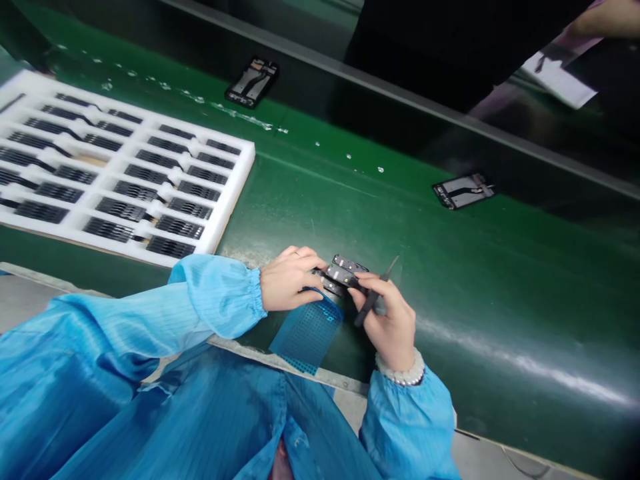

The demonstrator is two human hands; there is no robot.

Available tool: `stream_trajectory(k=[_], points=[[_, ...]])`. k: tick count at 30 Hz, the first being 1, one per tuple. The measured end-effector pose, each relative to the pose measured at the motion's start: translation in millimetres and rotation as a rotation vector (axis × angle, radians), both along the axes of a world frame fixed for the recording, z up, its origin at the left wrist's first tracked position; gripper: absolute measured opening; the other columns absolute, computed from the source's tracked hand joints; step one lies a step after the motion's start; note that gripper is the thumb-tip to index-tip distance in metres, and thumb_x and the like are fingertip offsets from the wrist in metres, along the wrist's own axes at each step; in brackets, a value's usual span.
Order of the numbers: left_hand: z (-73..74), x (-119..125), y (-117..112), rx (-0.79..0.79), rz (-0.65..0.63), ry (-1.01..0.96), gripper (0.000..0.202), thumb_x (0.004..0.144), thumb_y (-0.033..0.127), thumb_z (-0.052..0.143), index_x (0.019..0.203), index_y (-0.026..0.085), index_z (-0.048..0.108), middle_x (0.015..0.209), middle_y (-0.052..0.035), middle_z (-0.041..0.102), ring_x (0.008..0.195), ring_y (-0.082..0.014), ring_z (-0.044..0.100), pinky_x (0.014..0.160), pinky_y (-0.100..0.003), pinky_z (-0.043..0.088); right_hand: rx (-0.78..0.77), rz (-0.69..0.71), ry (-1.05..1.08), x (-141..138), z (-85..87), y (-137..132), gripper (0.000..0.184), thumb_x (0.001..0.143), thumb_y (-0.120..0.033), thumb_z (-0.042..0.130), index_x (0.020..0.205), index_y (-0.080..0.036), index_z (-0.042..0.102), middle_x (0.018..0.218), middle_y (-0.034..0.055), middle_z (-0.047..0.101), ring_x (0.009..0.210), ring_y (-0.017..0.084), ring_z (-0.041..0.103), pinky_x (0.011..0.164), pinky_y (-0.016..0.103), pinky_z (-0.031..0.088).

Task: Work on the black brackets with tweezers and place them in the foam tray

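Observation:
Small black phone parts with pale and gold spots (341, 275) lie between my two hands, low over the bench. My left hand (293, 279) is closed, its fingertips gripping the left end of these parts. In my right hand (390, 327) is a pair of dark tweezers (373, 300), with the tip pointing up and away. The thumb and fingers of that hand also touch the right end of the black parts. A blue perforated sheet (306, 337) lies just below my left fingers and reaches the bench's front edge. My fingers partly hide the parts.
On the left of the green bench (525, 287) stands a white foam tray (240, 180) with many black parts in slots. Farther back lie one phone assembly (253, 83) and another phone assembly (464, 191), near a dark strip. Another person's arm (607, 19) shows at top right.

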State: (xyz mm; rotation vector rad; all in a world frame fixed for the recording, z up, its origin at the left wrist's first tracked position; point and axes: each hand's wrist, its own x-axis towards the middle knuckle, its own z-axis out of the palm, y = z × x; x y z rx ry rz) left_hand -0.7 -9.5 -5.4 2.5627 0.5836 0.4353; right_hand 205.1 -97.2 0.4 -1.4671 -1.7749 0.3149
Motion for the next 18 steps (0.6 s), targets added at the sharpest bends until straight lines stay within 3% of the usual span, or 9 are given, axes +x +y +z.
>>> stream_trajectory(k=[4, 7, 11, 14, 16, 18], points=[[4.7, 0, -1, -0.024, 0.006, -0.045, 0.017, 0.087, 0.032, 0.057, 0.085, 0.022, 0.07, 0.119, -0.0052, 0.058, 0.108, -0.0232, 0.047, 0.088, -0.037, 0.034, 0.005, -0.14, -0.046, 10, -4.9, 11, 0.019, 0.081, -0.022, 0.065, 0.099, -0.024, 0.06, 0.097, 0.006, 0.066, 0.101, 0.022, 0.061, 0.088, 0.042, 0.05], [9.0, -1, -3, -0.032, -0.003, -0.122, 0.016, 0.086, 0.029, 0.056, 0.083, 0.02, 0.07, 0.121, -0.0062, 0.056, 0.11, -0.0235, 0.046, 0.091, -0.037, 0.033, -0.041, -0.165, -0.114, 14, -9.5, 20, 0.018, 0.081, -0.025, 0.065, 0.098, -0.023, 0.062, 0.097, 0.0068, 0.066, 0.102, 0.024, 0.059, 0.087, 0.043, 0.05], [12.0, 0, -3, -0.114, -0.028, -0.162, 0.016, 0.086, 0.029, 0.056, 0.082, 0.019, 0.068, 0.109, -0.0057, 0.061, 0.104, -0.0214, 0.05, 0.088, -0.035, 0.035, -0.044, -0.178, -0.079, 13, -8.3, 19, 0.024, 0.081, -0.025, 0.064, 0.105, -0.024, 0.06, 0.104, 0.0068, 0.066, 0.107, 0.024, 0.058, 0.092, 0.044, 0.047], [12.9, 0, 0, -0.202, -0.006, -0.192, 0.016, 0.086, 0.03, 0.057, 0.081, 0.018, 0.067, 0.096, -0.004, 0.064, 0.094, -0.0179, 0.054, 0.083, -0.032, 0.036, 0.046, -0.247, 0.088, 7, 1.5, 7, 0.02, 0.084, -0.023, 0.061, 0.104, -0.024, 0.06, 0.103, 0.0061, 0.066, 0.104, 0.021, 0.06, 0.092, 0.042, 0.047], [13.6, 0, 1, -0.235, 0.013, -0.216, 0.016, 0.085, 0.03, 0.058, 0.08, 0.018, 0.067, 0.091, -0.0034, 0.065, 0.089, -0.0163, 0.055, 0.081, -0.03, 0.036, 0.029, -0.184, 0.216, -1, 9.2, -5, 0.018, 0.085, -0.022, 0.059, 0.103, -0.024, 0.058, 0.094, 0.0041, 0.068, 0.091, 0.018, 0.064, 0.083, 0.036, 0.051], [14.2, 0, 2, -0.243, 0.023, -0.23, 0.015, 0.085, 0.029, 0.059, 0.081, 0.017, 0.068, 0.089, -0.0034, 0.066, 0.087, -0.0158, 0.056, 0.08, -0.03, 0.036, -0.096, -0.052, 0.28, -10, 14.1, -16, 0.023, 0.083, -0.024, 0.063, 0.105, -0.024, 0.056, 0.091, 0.0034, 0.069, 0.081, 0.016, 0.065, 0.072, 0.03, 0.053]])
